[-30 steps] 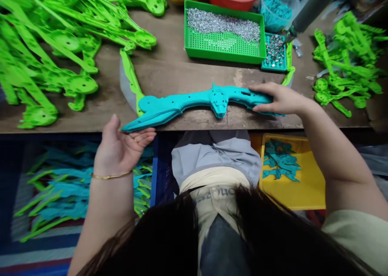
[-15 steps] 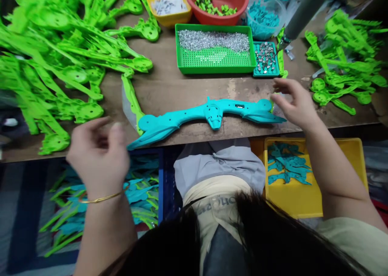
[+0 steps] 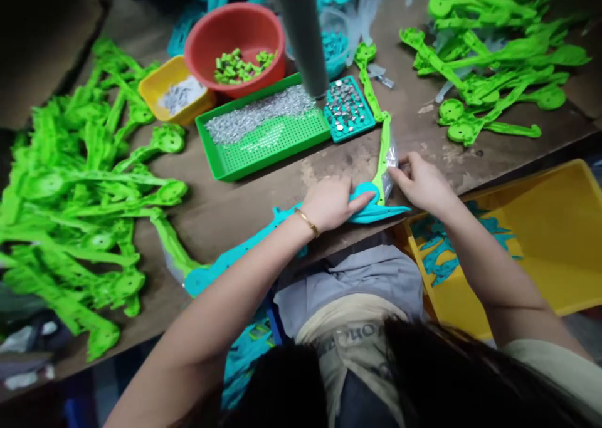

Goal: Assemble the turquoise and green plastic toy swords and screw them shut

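Note:
A turquoise plastic toy bow (image 3: 237, 255) lies along the table's front edge, with a lime-green limb (image 3: 175, 243) jutting from its left end and another green limb (image 3: 384, 149) from its right end. My left hand (image 3: 329, 205) reaches across and grips the bow near its right end, thumb over the round joint. The middle of the bow is hidden under my left hand and forearm. At the right limb, my right hand (image 3: 421, 180) is closed, thumb and finger pinching its edge by a clear plastic strip (image 3: 390, 165).
Piles of green limbs (image 3: 75, 190) lie left and right. Behind stand a green tray (image 3: 263, 146) of small metal pieces, a turquoise tray (image 3: 348, 111), a red bowl (image 3: 202, 46) and a yellow bowl (image 3: 153, 93). A grey pole-like tool (image 3: 301, 33) hangs overhead. A yellow bin (image 3: 555, 252) sits below right.
My left hand has crossed from the left side to the bow's right end and gripped it. My right hand has closed on the right limb, now swung outward. The view has turned.

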{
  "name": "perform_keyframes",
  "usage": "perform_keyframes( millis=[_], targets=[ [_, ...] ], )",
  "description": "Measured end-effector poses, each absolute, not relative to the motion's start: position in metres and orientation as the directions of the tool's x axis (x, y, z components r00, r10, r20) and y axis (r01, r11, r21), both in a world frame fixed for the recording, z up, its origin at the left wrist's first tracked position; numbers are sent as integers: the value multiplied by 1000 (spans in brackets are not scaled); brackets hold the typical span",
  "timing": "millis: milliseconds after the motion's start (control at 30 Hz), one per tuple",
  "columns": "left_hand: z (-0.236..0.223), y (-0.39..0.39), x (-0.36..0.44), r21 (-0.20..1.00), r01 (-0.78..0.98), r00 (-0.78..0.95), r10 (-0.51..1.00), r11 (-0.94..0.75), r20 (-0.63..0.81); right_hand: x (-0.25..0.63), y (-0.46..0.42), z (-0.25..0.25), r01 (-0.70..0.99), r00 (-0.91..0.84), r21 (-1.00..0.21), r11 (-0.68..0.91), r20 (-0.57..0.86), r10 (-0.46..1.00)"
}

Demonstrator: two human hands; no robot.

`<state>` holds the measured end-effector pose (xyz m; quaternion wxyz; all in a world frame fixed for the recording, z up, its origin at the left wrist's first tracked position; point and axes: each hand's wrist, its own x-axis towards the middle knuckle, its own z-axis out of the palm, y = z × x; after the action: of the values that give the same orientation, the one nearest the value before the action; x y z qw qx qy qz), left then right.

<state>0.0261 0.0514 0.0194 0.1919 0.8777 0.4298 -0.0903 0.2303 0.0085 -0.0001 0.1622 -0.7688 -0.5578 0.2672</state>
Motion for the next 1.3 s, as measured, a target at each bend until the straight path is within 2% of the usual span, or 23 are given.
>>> perform_keyframes(
  millis=[67, 133, 200, 267, 467, 567, 667, 733, 800, 1000, 1100, 1200, 1300],
  targets=[
    [21, 47, 24, 276, 783, 622, 696, -557, -360, 230, 0, -3, 592, 210, -725, -353, -284, 936],
    [24, 41, 24, 302, 776, 630, 666, -554, -399, 226, -10, -6, 290, 164, -887, -360, -324, 932],
    [30, 35, 26, 301, 760, 647, 629, -575, -432, 220, -20, -8, 25, 129, -955, -294, -289, 949],
    [37, 31, 28, 268, 742, 658, 590, -615, -468, 214, -25, -6, -80, 123, -977, -197, -206, 971],
    [50, 32, 26, 145, 754, 591, 568, -640, -573, 209, -18, 10, -10, 78, -993, -115, -115, 990],
    [49, 36, 22, 139, 776, 573, 594, -616, -565, 218, -30, 15, 196, 126, -981, -10, 15, 992],
    [47, 41, 18, 154, 785, 578, 618, -601, -534, 225, -51, 14, 412, -44, -902, 126, 118, 992],
    [45, 43, 16, 172, 788, 584, 629, -591, -513, 225, -62, 9, 432, -131, -884, 176, 131, 983],
    [44, 43, 17, 188, 794, 584, 639, -578, -500, 223, -65, 3, 403, -147, -895, 190, 141, 979],
    [43, 44, 20, 234, 804, 585, 659, -547, -472, 223, -59, -1, 369, -169, -925, 90, 29, 985],
    [44, 47, 22, 234, 803, 589, 675, -548, -445, 223, -63, 1, 262, -53, -959, -108, -126, 991],
    [45, 51, 26, 217, 804, 588, 687, -553, -427, 216, -68, -1, -49, 76, -944, -328, -331, 941],
    [46, 54, 31, 211, 804, 588, 695, -555, -413, 207, -68, -5, -346, 159, -877, -334, -405, 900]
  ],
)
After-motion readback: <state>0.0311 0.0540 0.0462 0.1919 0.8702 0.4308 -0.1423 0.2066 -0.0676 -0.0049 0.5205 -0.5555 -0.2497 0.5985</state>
